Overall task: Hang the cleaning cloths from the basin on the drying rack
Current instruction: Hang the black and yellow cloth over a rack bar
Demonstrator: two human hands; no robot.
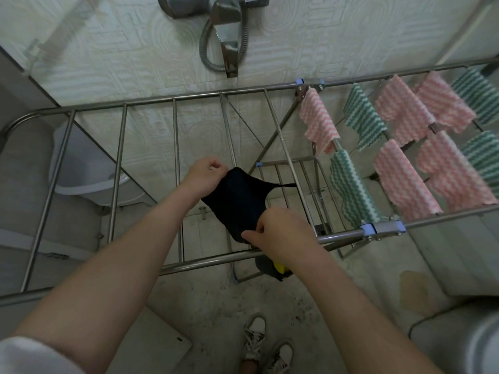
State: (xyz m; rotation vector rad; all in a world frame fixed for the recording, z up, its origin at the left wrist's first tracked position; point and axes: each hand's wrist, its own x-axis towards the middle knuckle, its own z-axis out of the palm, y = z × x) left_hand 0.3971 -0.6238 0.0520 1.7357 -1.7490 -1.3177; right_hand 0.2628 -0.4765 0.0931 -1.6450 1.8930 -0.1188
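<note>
A stainless-steel drying rack (151,102) stands on a pale, stained floor (216,300) and spans the scene from left to right. Its left wing of parallel rails is bare apart from a dark cloth (237,201) held over the rails near the middle. On the right wing, wavy-striped cleaning cloths are draped over the rails: a pink one (320,122) at the far left of the wing, a green one (351,184) nearer on the same rail, then more pink (405,182) and green (363,117) ones to the right. A lower shelf of short rails (291,168) sits beneath the middle. On the floor near the viewer stand two white sneakers (253,336).
</note>
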